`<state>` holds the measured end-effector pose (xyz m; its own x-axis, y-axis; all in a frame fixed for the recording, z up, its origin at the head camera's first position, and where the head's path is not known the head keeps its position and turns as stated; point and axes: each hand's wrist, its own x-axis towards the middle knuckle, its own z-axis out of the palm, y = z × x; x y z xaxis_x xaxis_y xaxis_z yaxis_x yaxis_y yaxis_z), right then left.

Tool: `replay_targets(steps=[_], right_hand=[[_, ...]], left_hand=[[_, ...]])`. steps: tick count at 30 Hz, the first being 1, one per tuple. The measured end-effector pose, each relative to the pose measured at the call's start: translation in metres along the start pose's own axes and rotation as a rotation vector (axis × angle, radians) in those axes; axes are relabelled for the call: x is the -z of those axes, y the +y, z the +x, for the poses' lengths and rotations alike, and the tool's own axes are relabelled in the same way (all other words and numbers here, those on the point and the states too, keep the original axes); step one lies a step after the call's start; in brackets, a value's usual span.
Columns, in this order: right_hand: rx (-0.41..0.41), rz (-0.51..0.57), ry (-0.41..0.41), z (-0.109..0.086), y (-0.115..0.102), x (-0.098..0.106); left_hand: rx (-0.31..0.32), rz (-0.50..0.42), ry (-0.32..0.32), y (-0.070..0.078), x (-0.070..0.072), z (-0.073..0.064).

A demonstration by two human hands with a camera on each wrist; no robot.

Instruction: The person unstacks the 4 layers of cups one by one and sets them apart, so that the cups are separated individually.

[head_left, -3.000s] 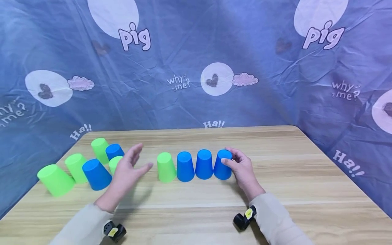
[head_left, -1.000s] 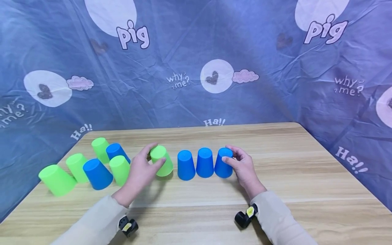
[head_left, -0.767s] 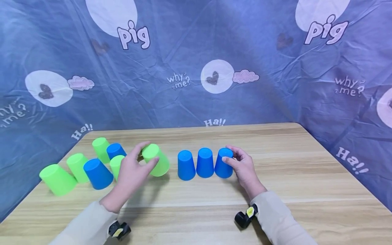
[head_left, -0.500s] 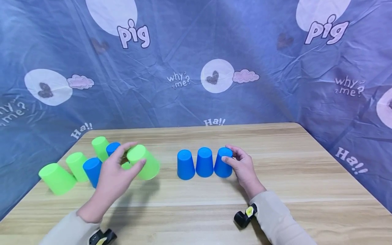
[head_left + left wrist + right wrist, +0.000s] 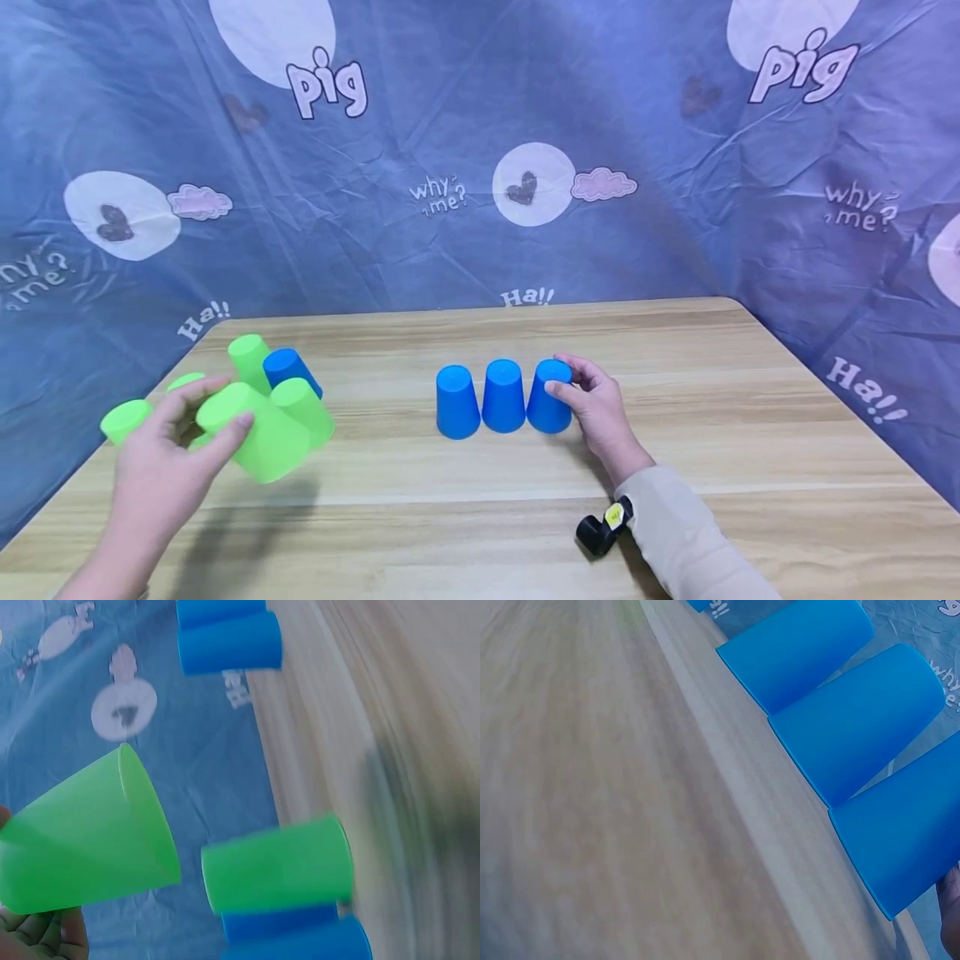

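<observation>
My left hand [image 5: 168, 454] pinches an upside-down green cup [image 5: 258, 433] near its base and carries it, tilted, above the table at the left. In the left wrist view that green cup [image 5: 90, 832] hangs with its rim toward the right. At the right end of a row of upside-down blue cups, my right hand [image 5: 600, 408] grips the last blue cup [image 5: 549, 400] between thumb and fingers. Beside it stand a middle blue cup [image 5: 503, 398] and a left blue cup [image 5: 457, 404]. The right wrist view shows the gripped blue cup [image 5: 907, 825] standing on the table.
Around my left hand stand other upside-down cups: a far green cup [image 5: 249, 360], a blue cup [image 5: 291, 371], a nearer green cup [image 5: 303, 408] and a green cup [image 5: 126, 421] at the far left. Others are partly hidden. A printed blue cloth [image 5: 465, 100] hangs behind the wooden table [image 5: 675, 375].
My left hand took hold of the green cup at the row's left end, lifted it and moved it left toward the other cups. My right hand stays on its blue cup.
</observation>
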<state>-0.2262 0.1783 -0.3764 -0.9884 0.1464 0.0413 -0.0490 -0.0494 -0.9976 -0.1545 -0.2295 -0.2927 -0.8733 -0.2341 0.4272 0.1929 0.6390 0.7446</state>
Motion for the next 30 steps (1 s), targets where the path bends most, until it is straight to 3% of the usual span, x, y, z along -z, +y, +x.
replay_targets(steps=[4, 9, 12, 16, 20, 23, 27, 30], right_hand=[[-0.001, -0.002, 0.004, 0.000, -0.002, 0.000], [-0.003, -0.008, 0.006, -0.001, -0.002, 0.001], [-0.004, -0.010, 0.005, -0.001, -0.002, 0.001], [-0.006, -0.001, 0.008, -0.001, -0.002, 0.002], [-0.014, -0.008, 0.012, -0.001, -0.002, 0.002], [-0.015, -0.010, 0.010, 0.000, -0.002, 0.002], [-0.010, 0.001, 0.003, -0.002, -0.002, 0.001], [-0.008, 0.004, 0.000, -0.002, -0.003, 0.000]], left_hand=[[0.053, 0.061, 0.067, -0.014, 0.013, 0.000], [0.222, 0.111, 0.157, -0.033, 0.022, -0.002], [0.327, 0.141, 0.169, -0.041, 0.027, -0.003], [0.387, 0.212, 0.138, -0.051, 0.033, 0.001], [0.411, 0.230, 0.079, -0.066, 0.038, 0.006], [0.472, 0.242, 0.027, -0.076, 0.041, 0.009], [0.552, 0.273, -0.033, -0.084, 0.043, 0.014], [0.578, 0.275, -0.057, -0.088, 0.043, 0.016]])
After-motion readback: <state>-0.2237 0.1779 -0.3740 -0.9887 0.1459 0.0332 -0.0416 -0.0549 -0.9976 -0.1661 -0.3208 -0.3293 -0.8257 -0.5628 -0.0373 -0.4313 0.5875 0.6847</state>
